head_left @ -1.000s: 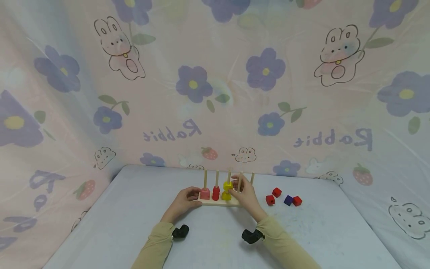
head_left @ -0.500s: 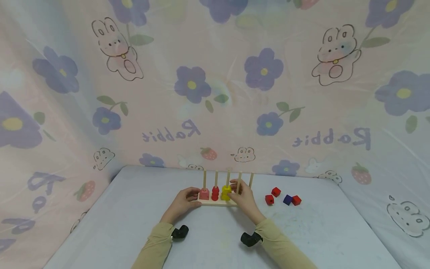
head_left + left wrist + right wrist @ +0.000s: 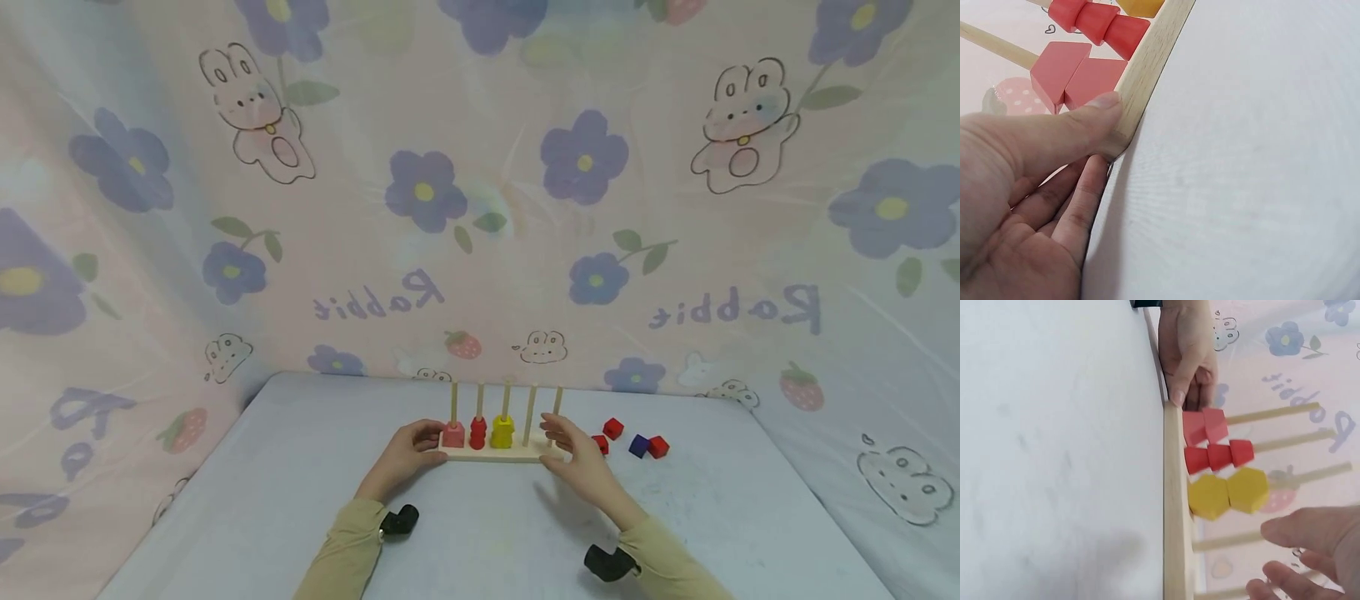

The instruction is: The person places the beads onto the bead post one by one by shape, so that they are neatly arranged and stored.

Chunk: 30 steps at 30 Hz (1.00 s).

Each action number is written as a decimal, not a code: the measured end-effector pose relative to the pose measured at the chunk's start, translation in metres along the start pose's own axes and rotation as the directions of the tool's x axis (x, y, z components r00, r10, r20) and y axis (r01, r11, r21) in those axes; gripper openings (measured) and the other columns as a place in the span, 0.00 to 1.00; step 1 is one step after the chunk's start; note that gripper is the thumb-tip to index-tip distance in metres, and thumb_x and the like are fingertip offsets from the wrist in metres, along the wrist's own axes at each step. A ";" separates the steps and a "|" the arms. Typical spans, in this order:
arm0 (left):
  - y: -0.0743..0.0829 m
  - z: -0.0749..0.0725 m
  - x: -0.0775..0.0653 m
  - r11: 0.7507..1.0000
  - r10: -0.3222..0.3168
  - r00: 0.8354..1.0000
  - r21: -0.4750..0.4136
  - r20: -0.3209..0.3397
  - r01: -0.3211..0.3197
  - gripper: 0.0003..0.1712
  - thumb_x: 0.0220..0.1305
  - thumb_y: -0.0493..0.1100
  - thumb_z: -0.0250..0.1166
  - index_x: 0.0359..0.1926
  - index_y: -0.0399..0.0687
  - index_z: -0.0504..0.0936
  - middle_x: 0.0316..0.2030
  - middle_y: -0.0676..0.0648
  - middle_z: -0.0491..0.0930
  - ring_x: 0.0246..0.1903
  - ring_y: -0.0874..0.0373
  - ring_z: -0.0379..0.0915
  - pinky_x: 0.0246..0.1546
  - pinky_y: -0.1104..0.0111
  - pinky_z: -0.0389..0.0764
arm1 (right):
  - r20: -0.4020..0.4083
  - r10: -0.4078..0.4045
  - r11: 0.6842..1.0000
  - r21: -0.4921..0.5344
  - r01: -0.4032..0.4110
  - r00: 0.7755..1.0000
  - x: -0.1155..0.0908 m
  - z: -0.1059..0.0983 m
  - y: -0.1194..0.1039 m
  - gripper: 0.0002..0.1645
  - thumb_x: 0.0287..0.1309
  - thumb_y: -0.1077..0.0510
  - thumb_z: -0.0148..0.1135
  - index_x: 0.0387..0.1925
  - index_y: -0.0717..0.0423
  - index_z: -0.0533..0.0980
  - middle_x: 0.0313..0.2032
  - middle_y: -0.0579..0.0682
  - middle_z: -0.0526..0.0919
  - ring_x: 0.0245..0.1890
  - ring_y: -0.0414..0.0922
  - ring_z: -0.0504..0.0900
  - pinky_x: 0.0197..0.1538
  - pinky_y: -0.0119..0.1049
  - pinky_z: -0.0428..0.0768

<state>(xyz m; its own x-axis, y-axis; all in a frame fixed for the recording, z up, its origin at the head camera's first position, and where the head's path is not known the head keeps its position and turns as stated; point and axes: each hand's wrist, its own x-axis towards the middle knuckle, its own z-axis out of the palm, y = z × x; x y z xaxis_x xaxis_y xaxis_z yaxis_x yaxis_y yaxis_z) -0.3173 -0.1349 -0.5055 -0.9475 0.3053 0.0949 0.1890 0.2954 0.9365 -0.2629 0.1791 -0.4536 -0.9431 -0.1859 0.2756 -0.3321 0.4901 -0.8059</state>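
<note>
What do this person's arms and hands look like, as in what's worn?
The left sleeve and right sleeve are plain tan, with a stubby black camera at each wrist. The left hand and right hand are ungloved.

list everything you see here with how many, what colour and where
wooden base: 1, pale, on the table
pegs: 5, pale wood, in a row on the wooden base
pink blocks: 2, pink, leftmost peg
red beads: 3, red, second peg from left
yellow blocks: 2, yellow, middle peg
loose red blocks: 3, red, table, right of the wooden base
dark block: 1, blue-purple, among the loose red blocks
table: 1, white, under everything
printed backdrop: pale pink, behind the table
wrist cameras: 2, black, at the wrists
sleeves: 2, tan, on the forearms
left hand: 1, bare, gripping the wooden base's left end
right hand: 1, bare, near its right end
</note>
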 end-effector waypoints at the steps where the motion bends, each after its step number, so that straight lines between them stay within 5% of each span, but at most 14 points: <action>1: 0.000 0.000 0.000 1.000 0.002 1.000 -0.001 0.000 -0.002 0.29 0.54 0.35 0.71 0.58 0.39 0.74 0.51 0.41 0.76 0.51 0.47 0.75 0.52 0.63 0.78 | -0.002 -0.015 1.000 -0.009 0.015 1.000 -0.002 -0.005 0.001 0.37 0.50 0.72 0.68 0.62 0.60 0.67 0.55 0.58 0.77 0.55 0.55 0.75 0.59 0.51 0.73; 8: -0.003 0.000 0.000 1.000 0.011 1.000 0.015 -0.001 -0.011 0.29 0.55 0.36 0.72 0.58 0.39 0.73 0.50 0.41 0.76 0.51 0.47 0.75 0.52 0.62 0.78 | -0.072 -0.055 0.996 -0.075 0.050 0.996 -0.011 -0.039 0.012 0.31 0.48 0.72 0.69 0.56 0.62 0.71 0.48 0.59 0.80 0.50 0.56 0.78 0.53 0.56 0.76; 16: -0.004 0.000 0.001 1.000 0.022 1.000 0.005 0.006 -0.022 0.29 0.55 0.35 0.71 0.58 0.37 0.73 0.51 0.40 0.76 0.51 0.47 0.75 0.52 0.62 0.78 | -0.160 0.030 0.982 -0.178 -0.058 0.987 -0.009 -0.069 0.032 0.27 0.51 0.68 0.69 0.54 0.64 0.72 0.47 0.62 0.80 0.49 0.58 0.77 0.50 0.55 0.77; 22: -0.002 0.000 0.000 1.000 0.013 1.000 0.014 0.005 -0.013 0.29 0.55 0.36 0.71 0.58 0.38 0.73 0.51 0.41 0.77 0.51 0.47 0.75 0.52 0.61 0.78 | -0.138 0.089 0.975 -0.190 -0.115 0.986 -0.006 -0.075 0.053 0.25 0.51 0.68 0.68 0.52 0.67 0.72 0.47 0.63 0.79 0.48 0.59 0.77 0.48 0.51 0.79; 30: 0.001 0.000 -0.001 1.000 0.009 1.000 0.006 0.006 -0.009 0.28 0.55 0.36 0.71 0.58 0.38 0.73 0.50 0.41 0.77 0.51 0.47 0.75 0.52 0.62 0.78 | -0.113 0.072 0.979 -0.182 -0.092 0.991 -0.002 -0.069 0.075 0.25 0.47 0.68 0.72 0.49 0.68 0.74 0.42 0.60 0.80 0.44 0.58 0.79 0.49 0.52 0.79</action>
<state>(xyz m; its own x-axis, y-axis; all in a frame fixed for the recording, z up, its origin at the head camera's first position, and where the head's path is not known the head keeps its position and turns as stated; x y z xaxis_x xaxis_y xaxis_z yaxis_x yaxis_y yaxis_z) -0.3160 -0.1351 -0.5052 -0.9442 0.3134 0.1016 0.1993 0.2978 0.9336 -0.2867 0.2756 -0.4787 -0.9603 -0.0526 0.2739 -0.2407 0.6522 -0.7188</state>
